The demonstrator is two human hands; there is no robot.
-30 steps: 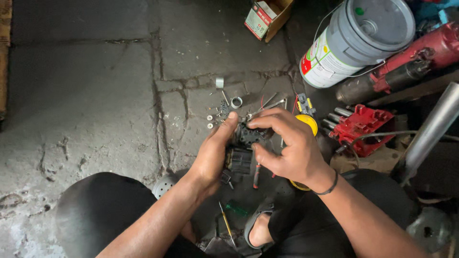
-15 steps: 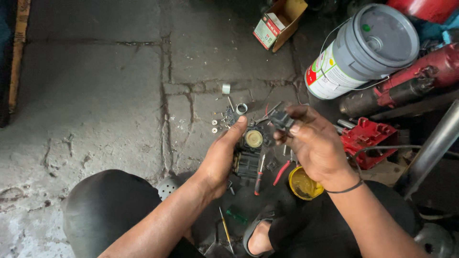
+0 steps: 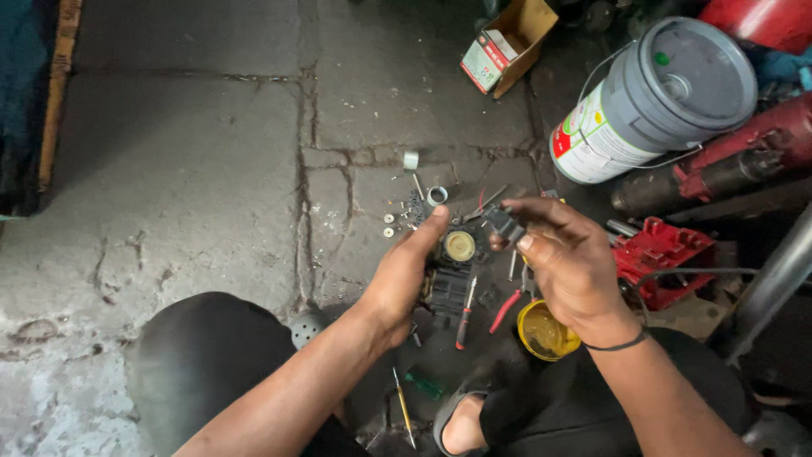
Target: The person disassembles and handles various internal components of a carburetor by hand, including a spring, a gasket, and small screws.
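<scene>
My left hand (image 3: pixel 404 275) grips a black motor-like housing (image 3: pixel 452 275) with a round tan disc on its top, held upright above the floor. My right hand (image 3: pixel 565 264) is just to its right, pinching a small black part (image 3: pixel 504 222) between thumb and fingers, lifted clear of the housing. Below the housing lie a red-handled screwdriver (image 3: pixel 463 313) and red-handled pliers (image 3: pixel 505 311). A yellow round tub (image 3: pixel 545 331) of grease sits under my right wrist.
Small washers, rings and screws (image 3: pixel 412 207) are scattered on the cracked concrete floor beyond my hands. A grey bucket (image 3: pixel 655 97) lies on its side at the upper right, a cardboard box (image 3: pixel 506 46) behind it, a red tool case (image 3: pixel 662 254) at the right.
My right hand came off the top of the housing and moved right and up, carrying the small black part. The tan disc on the housing now shows.
</scene>
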